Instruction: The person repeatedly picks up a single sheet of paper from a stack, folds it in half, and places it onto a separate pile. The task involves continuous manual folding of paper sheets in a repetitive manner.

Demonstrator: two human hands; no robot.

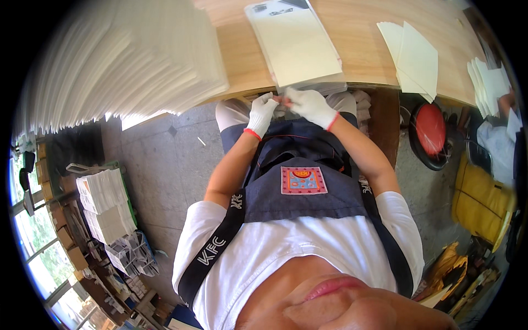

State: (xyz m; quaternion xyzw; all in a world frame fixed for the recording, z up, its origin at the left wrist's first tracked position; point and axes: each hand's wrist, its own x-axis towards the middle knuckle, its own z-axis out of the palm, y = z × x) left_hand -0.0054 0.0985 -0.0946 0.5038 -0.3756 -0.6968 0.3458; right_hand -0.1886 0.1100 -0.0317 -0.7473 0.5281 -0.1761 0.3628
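Note:
My left hand (262,114) and my right hand (312,108) meet fingertip to fingertip over my lap, just below the table's near edge. Both wear white knit gloves with red cuffs, and bare fingertips show between them. The fingers of each are pinched together; whatever they may hold is too small to make out. Some motion blur softens the right hand. Right above them on the table lies a neat stack of cream-coloured sheets (300,52), long and narrow, with a dark printed patch at its far end. Its near end reaches the table edge.
A tall pile of white folded paper (126,60) fills the table's left side. Several loose cream sheets (416,59) overhang the edge at right. Beyond are a red round stool (430,129), another person's hand (506,103) and a yellow bundle (478,201). Bundled paper (104,201) stands at left.

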